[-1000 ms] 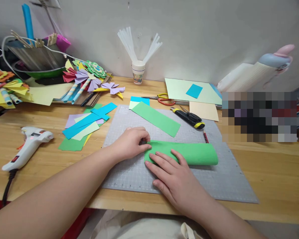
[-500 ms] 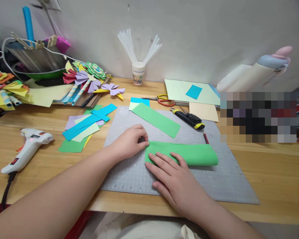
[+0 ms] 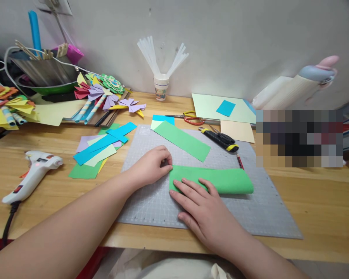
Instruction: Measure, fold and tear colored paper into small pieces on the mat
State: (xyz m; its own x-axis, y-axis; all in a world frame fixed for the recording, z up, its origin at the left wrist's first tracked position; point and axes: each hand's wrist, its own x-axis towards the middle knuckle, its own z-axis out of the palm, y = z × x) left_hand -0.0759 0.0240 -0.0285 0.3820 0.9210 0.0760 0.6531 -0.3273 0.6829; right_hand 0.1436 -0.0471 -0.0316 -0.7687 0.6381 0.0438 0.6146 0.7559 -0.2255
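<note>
Behind the folded green sheet (image 3: pixel 232 180), I see a loose green strip (image 3: pixel 182 140) slanted on the mat (image 3: pixel 145 203); blk/yel cutter (image 3: pixel 216 138) R of it. Red pencil (image 3: pixel 240 161) just behind sheet's R part, closest obstacle on that side. Farther back: tool w/ yel + red handles (image 3: pixel 193 117), paper cup (image 3: pixel 161 90) w/ white sticks (image 3: pixel 148 54). L side: pile of colored paper (image 3: pixel 100 145) near mat edge, glue gun (image 3: pixel 33 174) beyond it, paper flowers (image 3: pixel 100 91) up back.

Surface = gray gridded mat on wood table (image 3: pixel 302 197), plain wall (image 3: pixel 221 46) behind. Pixelated patch far R, can't read it.

Sheet lies mid-mat, doubled over, R end a bit raised. L hand (image 3: pixel 158 164): fingers curled, thumb + index narrow at sheet's far L corner; can't tell if pinching. R hand (image 3: pixel 202 203): palm down, fingers spread wide on sheet's L half, not gripping.
</note>
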